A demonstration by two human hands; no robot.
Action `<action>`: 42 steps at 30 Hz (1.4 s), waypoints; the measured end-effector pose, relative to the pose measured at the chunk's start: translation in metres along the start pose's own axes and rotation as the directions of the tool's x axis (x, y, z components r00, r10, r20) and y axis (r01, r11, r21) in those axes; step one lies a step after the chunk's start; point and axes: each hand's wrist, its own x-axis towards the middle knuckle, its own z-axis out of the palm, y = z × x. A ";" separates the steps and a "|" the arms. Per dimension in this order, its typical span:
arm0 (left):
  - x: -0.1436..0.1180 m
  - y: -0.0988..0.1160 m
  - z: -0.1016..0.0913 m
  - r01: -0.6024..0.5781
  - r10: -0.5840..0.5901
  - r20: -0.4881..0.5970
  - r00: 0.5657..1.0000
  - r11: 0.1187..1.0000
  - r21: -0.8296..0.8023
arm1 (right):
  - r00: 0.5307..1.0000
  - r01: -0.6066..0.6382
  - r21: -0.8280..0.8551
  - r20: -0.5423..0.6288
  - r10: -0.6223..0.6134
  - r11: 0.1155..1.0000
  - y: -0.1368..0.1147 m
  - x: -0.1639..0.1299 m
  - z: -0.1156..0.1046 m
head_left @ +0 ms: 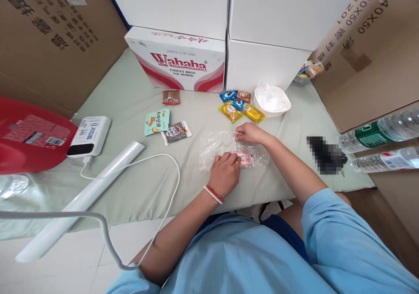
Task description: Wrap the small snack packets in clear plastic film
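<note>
A clear plastic bag (pixel 212 148) lies crumpled on the pale green cloth in front of me. Inside or on top of it is a small pink packet (pixel 245 158); which of the two I cannot tell. My left hand (pixel 225 175), wearing a red and white bead bracelet, has its bent fingers closed over the left end of this packet. At the bag's upper edge, my right hand (pixel 250 133) pinches the thin plastic between thumb and fingers. Just beyond are yellow snack packets (pixel 231 112), blue ones (pixel 228 95) and a brown one (pixel 244 96), beside a white bowl (pixel 278 106) with clear plastic in it.
Left of the bag lie a green pouch (pixel 157 121), a dark pouch (pixel 177 132) and a red-brown packet (pixel 171 97). A Wahaha carton (pixel 183 63) and white boxes stand behind. A white cable (pixel 178 172) loops from a power bank (pixel 91 135). Water bottles (pixel 382 132) lie right.
</note>
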 end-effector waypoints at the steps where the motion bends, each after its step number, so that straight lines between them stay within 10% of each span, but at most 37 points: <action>1: 0.000 -0.001 0.000 -0.001 0.001 -0.002 1.000 1.000 0.001 | 0.999 0.033 0.047 0.009 -0.033 0.998 0.000 -0.003 -0.004; 10: -0.005 0.001 -0.001 0.049 -0.051 -0.037 0.998 0.998 -0.048 | 0.887 0.419 -0.158 -0.138 -0.440 0.894 -0.009 -0.083 0.024; 21: -0.018 -0.039 0.000 0.154 -0.254 -0.070 0.965 0.762 -0.629 | 0.870 0.377 -0.246 -0.236 -0.433 0.893 -0.002 -0.109 0.080; 24: -0.021 -0.044 -0.002 0.148 -0.437 -0.224 0.871 0.668 -0.729 | 0.884 0.354 -0.297 -0.202 -0.421 0.887 -0.006 -0.108 0.081; 28: -0.014 -0.056 -0.014 0.185 -0.723 -0.331 0.606 0.533 -0.825 | 0.894 0.316 -0.348 -0.201 -0.400 0.882 -0.009 -0.109 0.083; 30: -0.006 -0.064 -0.021 0.213 -0.740 -0.371 0.560 0.562 -0.799 | 0.894 0.310 -0.358 -0.204 -0.398 0.881 -0.010 -0.109 0.084; 35: 0.001 -0.064 -0.031 0.135 -0.258 -0.256 0.932 0.900 -0.416 | 0.897 0.308 -0.296 -0.228 -0.379 0.904 -0.013 -0.109 0.082; 42: -0.027 -0.046 -0.040 -0.065 0.046 -0.211 0.977 0.994 -0.087 | 0.898 0.313 -0.195 -0.257 -0.357 0.929 -0.009 -0.108 0.087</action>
